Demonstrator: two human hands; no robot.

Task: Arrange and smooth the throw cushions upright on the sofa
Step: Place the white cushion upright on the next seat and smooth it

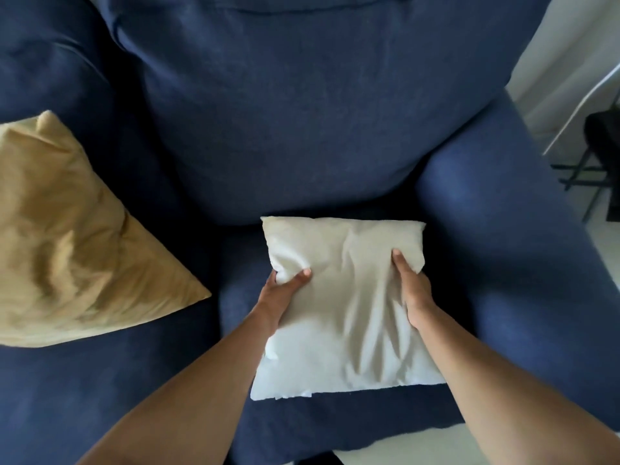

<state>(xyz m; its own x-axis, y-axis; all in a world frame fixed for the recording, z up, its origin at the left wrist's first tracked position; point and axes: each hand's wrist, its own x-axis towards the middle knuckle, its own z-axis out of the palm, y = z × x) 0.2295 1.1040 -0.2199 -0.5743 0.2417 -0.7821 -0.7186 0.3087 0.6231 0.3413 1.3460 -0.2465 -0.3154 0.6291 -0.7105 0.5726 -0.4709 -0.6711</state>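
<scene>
2 throw cushions are in view, and 2 bare hands, both on the same cushion. The white cushion (pixel 345 307) lies on the seat of the navy blue sofa (pixel 302 112), its far edge close to the base of the big back cushion (pixel 285 129) beyond the fingertips. The left hand (pixel 283 297) grips the white cushion's left edge, thumb pressed on the top face and the other fingers tucked out of sight underneath, so it is closed around the fabric. The right hand (pixel 414 290) clasps the right edge the same way, thumb lying along the top and pointing away from the person, fingers hidden below. The cover between the 2 hands is creased in long folds that run toward the person. Whether the cushion is resting flat or lifted slightly off the seat cannot be told. The 1 mustard-yellow cushion (pixel 77 243) sits well out beyond the left hand, on the neighbouring seat, propped at a tilt with 1 corner pointing toward the white cushion, not touching it. Just outside the right hand rises the padded sofa armrest (pixel 503 246).
</scene>
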